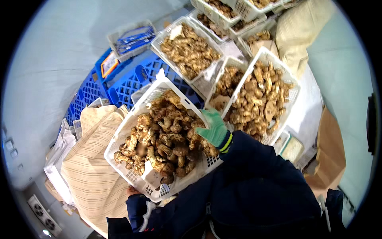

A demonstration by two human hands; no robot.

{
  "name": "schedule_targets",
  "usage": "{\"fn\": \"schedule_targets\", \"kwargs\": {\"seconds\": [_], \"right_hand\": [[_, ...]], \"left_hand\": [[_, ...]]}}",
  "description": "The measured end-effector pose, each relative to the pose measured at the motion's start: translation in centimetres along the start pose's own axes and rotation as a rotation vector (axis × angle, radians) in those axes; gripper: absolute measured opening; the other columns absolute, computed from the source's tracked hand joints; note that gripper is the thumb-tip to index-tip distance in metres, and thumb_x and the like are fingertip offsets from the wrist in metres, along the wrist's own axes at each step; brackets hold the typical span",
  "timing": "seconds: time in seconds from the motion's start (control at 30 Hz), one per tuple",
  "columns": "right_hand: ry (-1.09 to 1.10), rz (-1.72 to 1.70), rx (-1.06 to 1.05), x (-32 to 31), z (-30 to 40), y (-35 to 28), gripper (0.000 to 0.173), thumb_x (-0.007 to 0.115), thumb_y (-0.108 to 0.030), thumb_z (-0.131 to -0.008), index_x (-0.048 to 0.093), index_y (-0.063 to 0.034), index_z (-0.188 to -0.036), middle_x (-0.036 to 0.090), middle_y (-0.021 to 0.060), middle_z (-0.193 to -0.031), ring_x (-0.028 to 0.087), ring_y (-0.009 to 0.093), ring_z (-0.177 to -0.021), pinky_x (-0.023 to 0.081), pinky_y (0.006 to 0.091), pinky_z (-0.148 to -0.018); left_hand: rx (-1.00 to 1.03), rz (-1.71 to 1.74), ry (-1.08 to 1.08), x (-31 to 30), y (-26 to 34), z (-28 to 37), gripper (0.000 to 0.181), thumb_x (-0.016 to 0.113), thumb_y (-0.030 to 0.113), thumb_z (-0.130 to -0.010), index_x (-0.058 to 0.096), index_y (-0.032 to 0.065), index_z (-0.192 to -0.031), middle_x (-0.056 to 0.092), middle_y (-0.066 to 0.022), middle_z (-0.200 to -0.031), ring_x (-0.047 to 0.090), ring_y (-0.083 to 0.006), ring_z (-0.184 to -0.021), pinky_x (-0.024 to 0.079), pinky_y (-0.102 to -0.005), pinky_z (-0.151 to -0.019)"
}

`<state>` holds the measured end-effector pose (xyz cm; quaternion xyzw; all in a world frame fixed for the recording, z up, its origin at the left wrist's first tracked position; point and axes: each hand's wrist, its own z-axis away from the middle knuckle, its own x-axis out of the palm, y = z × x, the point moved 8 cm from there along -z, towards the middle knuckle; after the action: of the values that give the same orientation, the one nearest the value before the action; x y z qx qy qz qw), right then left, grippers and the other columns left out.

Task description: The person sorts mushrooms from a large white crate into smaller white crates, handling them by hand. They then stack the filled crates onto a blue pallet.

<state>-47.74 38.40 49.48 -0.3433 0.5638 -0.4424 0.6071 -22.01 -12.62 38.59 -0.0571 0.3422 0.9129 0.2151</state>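
Note:
A white perforated plastic basket (119, 128) of brown mushrooms (167, 134) is tilted in front of my body, with a piece of white paper among the mushrooms. My right hand (213, 127), in a green knitted glove, grips the basket's right rim with the thumb on the inner side. At the lower left, my left hand (132, 190) is at the basket's outer wall; most of it is hidden beneath the basket, so its fingers cannot be made out. Just right of my right hand, another white basket (243, 86) holds lighter mushrooms and a brown oval tag.
Blue plastic pallets (128, 80) lie beyond the held basket. More mushroom baskets (171, 25) stand at the top, some stacked. Striped beige cloth (92, 167) covers something on the left; another cloth (292, 35) hangs at top right. Brown paper (329, 152) stands at the right.

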Motion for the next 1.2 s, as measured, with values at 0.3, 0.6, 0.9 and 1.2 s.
{"fn": "schedule_targets", "kwargs": {"seconds": [0.3,0.6,0.9,1.2], "right_hand": [[-0.300,0.104,0.311,9.7,2.4,8.4,0.067,0.067,-0.030,-0.064,0.038,0.0022,-0.116,0.040,0.0208,-0.101,0.039,0.034,-0.093,0.032,0.0382,-0.083],[-0.293,0.152,0.239,13.7,0.3,10.4,0.067,0.064,-0.035,-0.065,0.039,0.0017,-0.115,0.042,0.0218,-0.102,0.040,0.036,-0.095,0.032,0.0401,-0.083],[0.004,0.136,0.145,7.5,-11.3,10.5,0.045,0.068,-0.025,-0.064,0.052,0.0025,-0.095,0.047,0.0160,-0.087,0.050,0.028,-0.075,0.040,0.0376,-0.072],[0.017,0.548,0.379,-3.1,-28.1,24.9,0.035,0.065,-0.030,-0.065,0.057,-0.0005,-0.083,0.057,0.0149,-0.067,0.057,0.026,-0.066,0.045,0.0337,-0.058]], "left_hand": [[0.026,-0.076,0.032,-1.0,1.3,-4.0,0.041,0.040,0.034,-0.079,0.047,0.0035,-0.105,0.051,-0.0111,-0.104,0.048,-0.0267,-0.097,0.039,-0.0383,-0.086],[0.063,-0.051,0.015,-0.8,4.4,-7.2,0.040,0.040,0.034,-0.078,0.047,0.0037,-0.104,0.052,-0.0112,-0.104,0.049,-0.0267,-0.097,0.039,-0.0383,-0.086],[-0.152,-0.252,-0.297,12.9,10.3,-5.3,0.043,0.043,0.036,-0.077,0.046,0.0028,-0.105,0.051,-0.0123,-0.106,0.048,-0.0271,-0.099,0.037,-0.0406,-0.088],[-0.161,-0.234,-0.670,43.9,4.3,-2.0,0.042,0.037,0.035,-0.080,0.045,0.0042,-0.107,0.050,-0.0083,-0.103,0.045,-0.0250,-0.098,0.035,-0.0388,-0.089]]}}
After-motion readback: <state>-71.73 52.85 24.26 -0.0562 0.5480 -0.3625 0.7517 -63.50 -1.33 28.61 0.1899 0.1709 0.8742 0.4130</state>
